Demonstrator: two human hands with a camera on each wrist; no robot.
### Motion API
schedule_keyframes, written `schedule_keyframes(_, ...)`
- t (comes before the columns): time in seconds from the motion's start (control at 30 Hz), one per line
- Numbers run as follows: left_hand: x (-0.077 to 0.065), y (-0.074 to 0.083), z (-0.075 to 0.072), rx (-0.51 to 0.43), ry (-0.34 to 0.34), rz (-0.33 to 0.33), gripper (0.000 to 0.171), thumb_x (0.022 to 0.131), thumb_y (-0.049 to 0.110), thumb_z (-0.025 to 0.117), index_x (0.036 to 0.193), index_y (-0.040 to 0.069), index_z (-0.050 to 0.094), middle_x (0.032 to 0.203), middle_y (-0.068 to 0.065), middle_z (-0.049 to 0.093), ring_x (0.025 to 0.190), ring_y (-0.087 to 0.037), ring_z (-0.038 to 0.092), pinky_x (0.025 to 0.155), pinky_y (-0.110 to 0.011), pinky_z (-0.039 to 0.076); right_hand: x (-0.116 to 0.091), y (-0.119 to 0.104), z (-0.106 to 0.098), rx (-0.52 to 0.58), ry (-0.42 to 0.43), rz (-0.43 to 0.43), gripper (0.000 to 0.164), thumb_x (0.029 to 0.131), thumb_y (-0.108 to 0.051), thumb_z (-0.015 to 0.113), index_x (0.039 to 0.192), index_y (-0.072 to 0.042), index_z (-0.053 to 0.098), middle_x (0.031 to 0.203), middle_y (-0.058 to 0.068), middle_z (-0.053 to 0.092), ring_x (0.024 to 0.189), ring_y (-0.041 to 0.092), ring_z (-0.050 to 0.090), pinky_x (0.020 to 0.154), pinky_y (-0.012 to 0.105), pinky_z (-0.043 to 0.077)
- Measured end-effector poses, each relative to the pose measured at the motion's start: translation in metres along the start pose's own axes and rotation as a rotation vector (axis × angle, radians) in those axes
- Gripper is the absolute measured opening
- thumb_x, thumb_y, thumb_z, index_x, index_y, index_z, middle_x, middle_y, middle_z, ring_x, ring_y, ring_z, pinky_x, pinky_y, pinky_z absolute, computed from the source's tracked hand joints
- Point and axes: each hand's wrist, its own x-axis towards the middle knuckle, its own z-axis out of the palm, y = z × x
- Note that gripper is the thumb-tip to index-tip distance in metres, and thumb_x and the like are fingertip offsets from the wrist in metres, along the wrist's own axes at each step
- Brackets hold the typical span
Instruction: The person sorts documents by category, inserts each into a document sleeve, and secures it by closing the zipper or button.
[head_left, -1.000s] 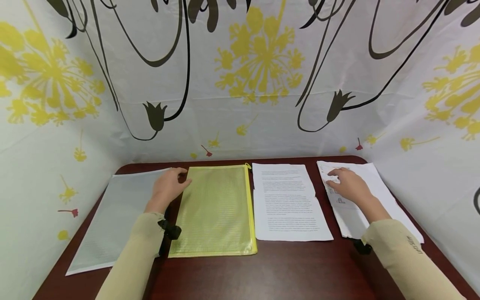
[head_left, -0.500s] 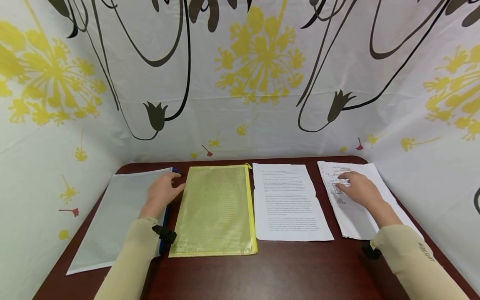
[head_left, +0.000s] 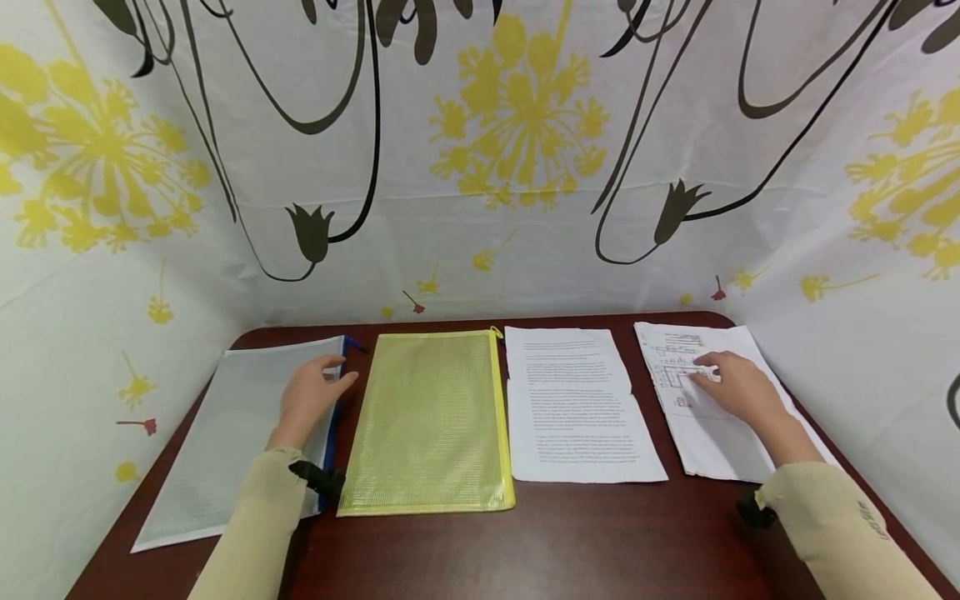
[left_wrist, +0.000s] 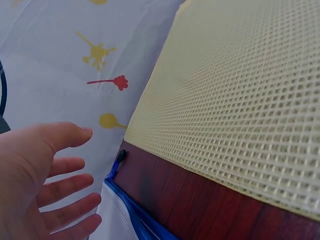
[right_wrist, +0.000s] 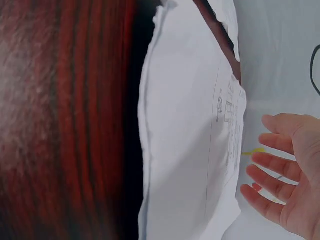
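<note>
My left hand (head_left: 306, 398) hovers over the right side of a whitish mesh zipper pouch (head_left: 213, 442) with a blue zipper edge. In the left wrist view the fingers (left_wrist: 70, 190) are spread and relaxed, and nothing is in them. Just right of that hand lies a yellow mesh zipper pouch (head_left: 431, 425). My right hand (head_left: 738, 393) is above a stack of papers (head_left: 708, 446) printed with diagrams, its fingers loosely bent and holding nothing. The right wrist view shows that hand (right_wrist: 295, 172) apart from the stack.
A text-printed sheet of paper (head_left: 573, 400) lies between the yellow pouch and the stack, its right edge uneven. All rest on a dark red-brown wooden table (head_left: 540, 542). A white patterned cloth (head_left: 480, 250) surrounds the table at the back and sides.
My left hand has drifted left and slightly toward me, uncovering the blue zipper edge. My right hand has moved right and a little nearer, showing more of the printed diagrams. Pouches and papers stay put.
</note>
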Motion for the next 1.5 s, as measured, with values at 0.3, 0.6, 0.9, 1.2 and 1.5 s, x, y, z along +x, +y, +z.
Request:
schedule_keyframes(0.3, -0.008, -0.01, 0.002, -0.258, 0.022, -0.131, 0.061, 0.099, 0.044, 0.058, 0.146, 0.007, 0.049, 0.149, -0.021, 0.049, 0.133, -0.041, 0.049, 0.105, -0.056, 0.046, -0.01, 0.017, -0.005, 0.041, 0.015, 0.032, 0.043, 0.096, -0.026, 0.062, 0.122, 0.009, 0.062, 0.121, 0.037, 0.06, 0.105, 0.052, 0.06, 0.083, 0.062, 0.049)
schedule_keyframes(0.6, -0.014, -0.018, 0.004, -0.385, 0.017, -0.203, 0.064, 0.098, 0.05, 0.057, 0.144, 0.006, 0.05, 0.149, -0.022, 0.048, 0.137, -0.04, 0.042, 0.109, -0.055, 0.041, -0.022, 0.039, -0.01, 0.081, 0.082, 0.115, 0.044, 0.098, -0.029, 0.06, 0.121, 0.008, 0.062, 0.119, 0.037, 0.061, 0.103, 0.052, 0.06, 0.08, 0.058, 0.049)
schedule_keyframes(0.9, -0.02, -0.025, 0.011, -0.402, 0.043, -0.203, 0.058, 0.097, 0.039, 0.061, 0.141, 0.002, 0.052, 0.142, -0.025, 0.054, 0.128, -0.038, 0.05, 0.104, -0.052, 0.045, -0.044, 0.055, -0.019, 0.116, 0.104, 0.256, 0.052, 0.099, -0.034, 0.056, 0.123, 0.011, 0.057, 0.121, 0.041, 0.057, 0.105, 0.053, 0.055, 0.081, 0.059, 0.045)
schedule_keyframes(1.2, -0.021, -0.028, 0.02, -0.361, 0.07, -0.177, 0.055, 0.093, 0.027, 0.07, 0.137, -0.001, 0.054, 0.138, -0.025, 0.056, 0.124, -0.038, 0.053, 0.103, -0.051, 0.047, -0.069, 0.075, -0.023, 0.134, 0.143, 0.363, 0.052, 0.1, -0.034, 0.051, 0.125, 0.011, 0.056, 0.124, 0.041, 0.055, 0.106, 0.054, 0.051, 0.076, 0.05, 0.041)
schedule_keyframes(1.5, -0.022, -0.032, 0.022, -0.323, 0.051, -0.154, 0.051, 0.092, 0.016, 0.069, 0.136, -0.004, 0.052, 0.137, -0.027, 0.054, 0.124, -0.041, 0.051, 0.107, -0.053, 0.043, -0.083, 0.08, -0.024, 0.15, 0.091, 0.416, 0.06, 0.1, -0.037, 0.051, 0.129, 0.016, 0.05, 0.13, 0.044, 0.046, 0.11, 0.057, 0.046, 0.084, 0.059, 0.041)
